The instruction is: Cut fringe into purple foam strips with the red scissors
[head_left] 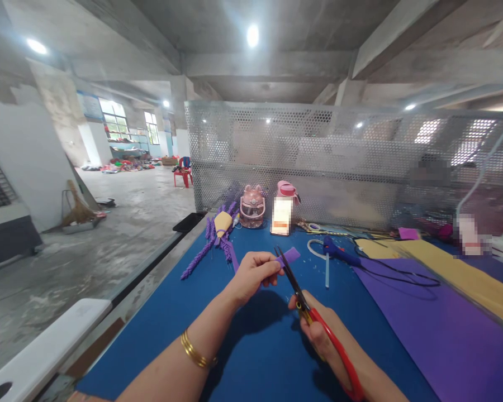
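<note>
A: Where is the purple strip (291, 257), and how is it being held?

B: Near the middle of the frame, above the blue table (243, 363). The left hand (254, 273) pinches it between thumb and fingers, with its free end angled toward the upper right. The right hand (321, 332) is wrapped around the scissors (316, 316), the 2 tips pointing up and slightly left.

A: Is the strip between the 2 blades?

B: They cross it close to the left fingertips, but I can't tell if it sits fully between them. I'd check that first — a strip lying only against the outside would just get pushed aside.

A: What makes for a clean cut, then?

B: Keep the strip flat and lightly taut, set the blades square across it, and close in 1 smooth squeeze. Soft material may fold if it goes slack. I'd also draw the left fingertips back a little; they look very near the edges.

A: Anything nearby to mind?

B: At centre left, a purple ribbon (232, 254) hangs from the bouquet (223, 223) toward the left hand. I can't see whether it joins the strip, so avoid tugging. The glue gun (343, 254), right of centre, is well apart from the blades — leave it there.
</note>
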